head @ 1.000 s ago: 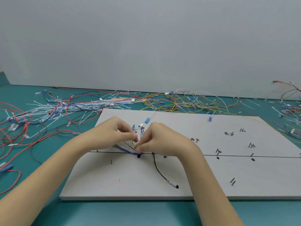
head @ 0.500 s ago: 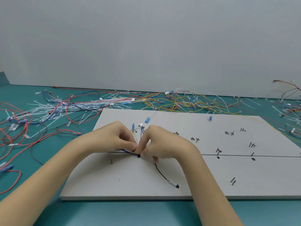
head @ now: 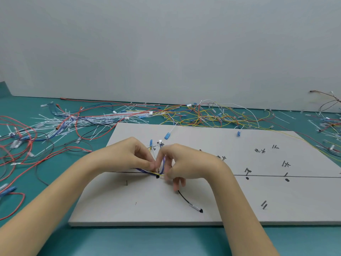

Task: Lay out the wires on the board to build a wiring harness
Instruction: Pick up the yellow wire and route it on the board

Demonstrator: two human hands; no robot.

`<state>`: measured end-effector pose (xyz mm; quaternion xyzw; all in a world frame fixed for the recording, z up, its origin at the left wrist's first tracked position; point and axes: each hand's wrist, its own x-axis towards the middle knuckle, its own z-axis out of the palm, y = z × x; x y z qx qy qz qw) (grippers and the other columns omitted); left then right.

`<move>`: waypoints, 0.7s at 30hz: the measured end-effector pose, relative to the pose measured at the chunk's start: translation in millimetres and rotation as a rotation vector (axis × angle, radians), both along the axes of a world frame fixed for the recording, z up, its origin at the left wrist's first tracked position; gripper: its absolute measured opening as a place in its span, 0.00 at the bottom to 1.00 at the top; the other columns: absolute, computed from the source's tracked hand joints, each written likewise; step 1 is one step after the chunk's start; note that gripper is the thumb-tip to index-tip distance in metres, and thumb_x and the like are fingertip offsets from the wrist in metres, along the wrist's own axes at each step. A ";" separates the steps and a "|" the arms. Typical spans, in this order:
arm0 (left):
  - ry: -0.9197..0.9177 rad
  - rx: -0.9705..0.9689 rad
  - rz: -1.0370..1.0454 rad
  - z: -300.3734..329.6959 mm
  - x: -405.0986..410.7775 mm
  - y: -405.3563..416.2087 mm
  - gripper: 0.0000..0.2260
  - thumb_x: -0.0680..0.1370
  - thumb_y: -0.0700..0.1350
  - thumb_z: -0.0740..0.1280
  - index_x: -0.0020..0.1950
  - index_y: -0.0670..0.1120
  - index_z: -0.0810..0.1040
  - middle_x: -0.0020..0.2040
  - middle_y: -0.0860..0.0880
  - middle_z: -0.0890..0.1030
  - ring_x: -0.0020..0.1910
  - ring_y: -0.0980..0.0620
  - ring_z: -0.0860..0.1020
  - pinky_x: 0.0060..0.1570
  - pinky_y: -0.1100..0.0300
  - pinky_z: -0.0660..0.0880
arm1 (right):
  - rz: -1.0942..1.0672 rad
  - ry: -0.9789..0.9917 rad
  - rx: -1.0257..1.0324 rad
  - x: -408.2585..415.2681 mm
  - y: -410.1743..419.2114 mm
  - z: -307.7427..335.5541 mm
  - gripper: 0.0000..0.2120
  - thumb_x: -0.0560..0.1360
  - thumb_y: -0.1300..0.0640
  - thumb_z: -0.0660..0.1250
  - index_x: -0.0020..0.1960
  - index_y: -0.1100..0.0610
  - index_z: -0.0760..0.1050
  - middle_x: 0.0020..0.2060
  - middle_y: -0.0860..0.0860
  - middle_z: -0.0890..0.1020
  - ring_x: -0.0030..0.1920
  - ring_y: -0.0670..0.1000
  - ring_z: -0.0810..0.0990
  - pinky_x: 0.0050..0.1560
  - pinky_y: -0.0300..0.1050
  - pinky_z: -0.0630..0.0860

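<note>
Teal desk under a grey wall carries the flat grey layout board. We see left hand and right hand each pinch the blue and yellow wires at a black mark at board nine o'clock, probably to seat them. No containers show. Loose wires lie at twelve o'clock.

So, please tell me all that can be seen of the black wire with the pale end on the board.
The black wire is thin and looks plastic-coated. It lies flat on the grey board, curving from under the fingers of the right hand toward the near edge. Its free end carries a short pale sleeve, and the tip rests at a black dot marked on the board. Its other end is hidden by the hand, so where it joins cannot be seen.
</note>
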<state>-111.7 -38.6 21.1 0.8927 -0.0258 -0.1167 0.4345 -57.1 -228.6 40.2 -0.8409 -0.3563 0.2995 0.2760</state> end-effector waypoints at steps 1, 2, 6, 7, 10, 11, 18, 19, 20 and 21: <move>0.004 -0.017 0.002 -0.9 -0.4 -1.1 0.04 0.74 0.42 0.73 0.44 0.51 0.87 0.41 0.52 0.86 0.39 0.59 0.81 0.42 0.70 0.75 | -0.022 0.007 0.012 1.4 -1.4 -0.2 0.15 0.72 0.71 0.61 0.54 0.56 0.71 0.41 0.55 0.81 0.29 0.52 0.81 0.32 0.42 0.74; 0.006 -0.034 0.004 -2.0 -0.2 -2.2 0.04 0.73 0.41 0.74 0.44 0.50 0.87 0.41 0.51 0.86 0.39 0.59 0.82 0.40 0.71 0.74 | -0.038 0.006 0.024 3.3 -3.1 0.1 0.15 0.72 0.71 0.62 0.53 0.55 0.69 0.42 0.55 0.81 0.29 0.52 0.81 0.35 0.45 0.74; -0.021 -0.068 0.008 -5.5 1.6 -4.8 0.02 0.72 0.43 0.76 0.43 0.49 0.87 0.40 0.50 0.86 0.38 0.58 0.82 0.40 0.70 0.74 | -0.032 0.013 0.030 7.1 -8.1 1.8 0.12 0.73 0.71 0.63 0.51 0.56 0.70 0.42 0.54 0.80 0.30 0.52 0.82 0.39 0.49 0.76; -0.025 -0.070 0.010 -6.0 1.9 -4.7 0.02 0.72 0.43 0.76 0.42 0.49 0.87 0.40 0.50 0.86 0.38 0.58 0.82 0.40 0.70 0.74 | -0.030 0.016 0.026 7.2 -8.6 1.8 0.12 0.73 0.71 0.63 0.50 0.56 0.70 0.41 0.54 0.80 0.29 0.52 0.81 0.38 0.48 0.77; -0.036 -0.072 0.016 -9.0 2.3 -7.2 0.04 0.71 0.40 0.76 0.40 0.49 0.86 0.39 0.48 0.86 0.37 0.56 0.82 0.39 0.68 0.75 | -0.037 0.003 0.020 8.9 -10.3 1.8 0.11 0.73 0.70 0.65 0.47 0.55 0.71 0.40 0.53 0.80 0.27 0.50 0.80 0.31 0.40 0.76; -0.044 -0.065 0.020 -10.1 2.9 -8.5 0.04 0.71 0.39 0.76 0.39 0.48 0.85 0.38 0.48 0.86 0.37 0.56 0.82 0.39 0.68 0.75 | -0.044 -0.011 0.019 10.3 -11.2 1.9 0.11 0.73 0.69 0.66 0.46 0.55 0.71 0.40 0.53 0.80 0.26 0.48 0.79 0.29 0.38 0.75; -0.089 -0.025 0.030 -12.8 4.4 -14.1 0.05 0.71 0.38 0.75 0.42 0.48 0.85 0.36 0.49 0.85 0.35 0.57 0.82 0.37 0.68 0.74 | -0.122 -0.065 0.017 23.9 -25.3 3.9 0.05 0.70 0.62 0.74 0.42 0.58 0.78 0.30 0.51 0.80 0.22 0.45 0.73 0.25 0.35 0.69; -0.117 0.008 0.025 -13.3 3.9 -15.3 0.06 0.71 0.38 0.74 0.41 0.49 0.85 0.35 0.51 0.85 0.35 0.58 0.81 0.37 0.68 0.74 | -0.140 -0.066 0.030 26.1 -28.7 4.5 0.04 0.70 0.61 0.74 0.41 0.58 0.80 0.29 0.50 0.80 0.23 0.45 0.72 0.25 0.35 0.69; -0.147 0.043 0.022 -14.0 3.6 -16.6 0.06 0.70 0.39 0.74 0.39 0.50 0.85 0.35 0.52 0.84 0.34 0.59 0.81 0.36 0.69 0.73 | -0.158 -0.064 0.051 27.9 -32.3 5.2 0.03 0.70 0.61 0.74 0.40 0.58 0.81 0.28 0.49 0.80 0.23 0.45 0.72 0.25 0.36 0.70; -0.174 0.071 0.024 -14.6 2.9 -17.9 0.06 0.70 0.39 0.74 0.38 0.51 0.85 0.34 0.53 0.84 0.33 0.60 0.80 0.35 0.69 0.73 | -0.177 -0.055 0.083 29.7 -35.4 5.9 0.02 0.70 0.61 0.74 0.39 0.58 0.82 0.27 0.49 0.80 0.24 0.45 0.73 0.26 0.36 0.70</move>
